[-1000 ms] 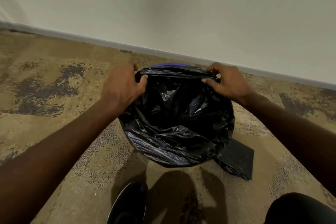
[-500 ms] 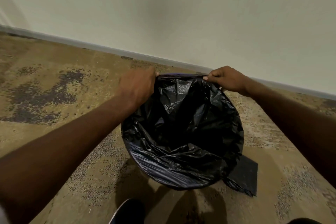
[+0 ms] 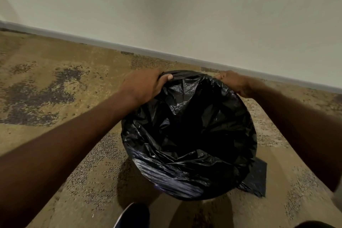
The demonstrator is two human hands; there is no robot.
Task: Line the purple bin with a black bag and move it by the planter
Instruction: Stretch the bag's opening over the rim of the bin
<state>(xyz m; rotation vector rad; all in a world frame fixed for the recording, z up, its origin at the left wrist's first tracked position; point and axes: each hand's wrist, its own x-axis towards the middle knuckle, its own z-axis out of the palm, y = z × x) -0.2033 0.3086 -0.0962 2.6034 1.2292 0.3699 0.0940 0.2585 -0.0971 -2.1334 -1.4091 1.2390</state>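
Black bag lay spread open over the bin, hiding it fully, on patterned carpet near the baseboard. Left hand pinched the bag's edge at approx 11 o'clock of the opening, fingers curled tight; right hand gripped it at 1 o'clock. Bag flap trailed at 5 o'clock; shoe below.
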